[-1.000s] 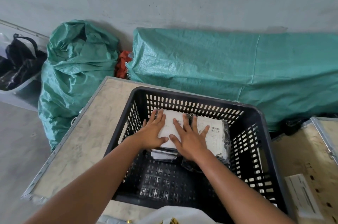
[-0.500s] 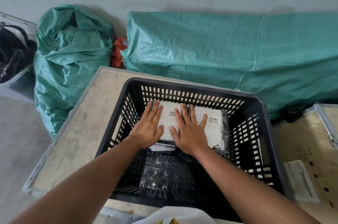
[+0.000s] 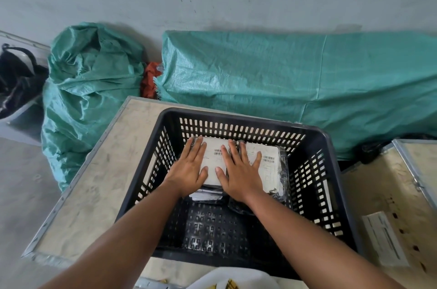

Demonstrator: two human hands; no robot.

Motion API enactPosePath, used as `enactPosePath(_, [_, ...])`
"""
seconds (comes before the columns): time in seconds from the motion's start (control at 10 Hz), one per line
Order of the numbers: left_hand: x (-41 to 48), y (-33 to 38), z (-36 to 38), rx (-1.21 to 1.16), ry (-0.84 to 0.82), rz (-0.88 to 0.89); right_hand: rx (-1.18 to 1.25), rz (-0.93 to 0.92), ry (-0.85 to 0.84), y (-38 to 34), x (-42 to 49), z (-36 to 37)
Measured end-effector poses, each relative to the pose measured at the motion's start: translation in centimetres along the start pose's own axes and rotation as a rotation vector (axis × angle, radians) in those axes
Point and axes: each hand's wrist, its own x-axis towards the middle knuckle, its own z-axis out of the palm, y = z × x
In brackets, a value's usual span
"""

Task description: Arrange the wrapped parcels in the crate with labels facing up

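Observation:
A black slotted plastic crate point(image 3: 328, 184) stands on a wooden platform. Against its far wall lie two parcels in black wrap, side by side, white barcode labels up. My left hand point(image 3: 190, 168) lies flat with fingers spread on the left parcel point(image 3: 214, 163). My right hand point(image 3: 238, 170) lies flat across the gap between them, fingers reaching onto the right parcel point(image 3: 272, 166). More wrapped parcels point(image 3: 205, 194) show beneath the left one. Neither hand grips anything. The near half of the crate floor point(image 3: 212, 229) is bare.
The wooden platform point(image 3: 94, 182) has a metal edge. Green woven sacks point(image 3: 89, 99) and a long green bundle point(image 3: 295, 80) lie behind by the wall. A second wooden case point(image 3: 387, 194) with a white label point(image 3: 383, 239) sits at the right. A white bag point(image 3: 227, 279) is at the bottom edge.
Both hands have slid slightly toward the crate's far wall while staying flat on the parcels. The camera view shifted a little; the parcels look unmoved.

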Motion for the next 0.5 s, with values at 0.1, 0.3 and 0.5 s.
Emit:
enactPosePath(0.1, [-0.1, 0.1, -0.2, -0.027, -0.015, -0.031, 0.0, 0.004, -0.01, -0.1, -0.1, -0.2])
enactPosePath(0.3, [-0.4, 0.4, -1.5, -0.073, -0.101, -0.066, 0.053, -0.01, -0.033, 0.2, -0.3, -0.7])
enactPosePath(0.5, [-1.8, 2.2, -5.1, -0.324, -0.155, -0.202, 0.483, 0.038, 0.137, 1.6, -1.1, -3.1])
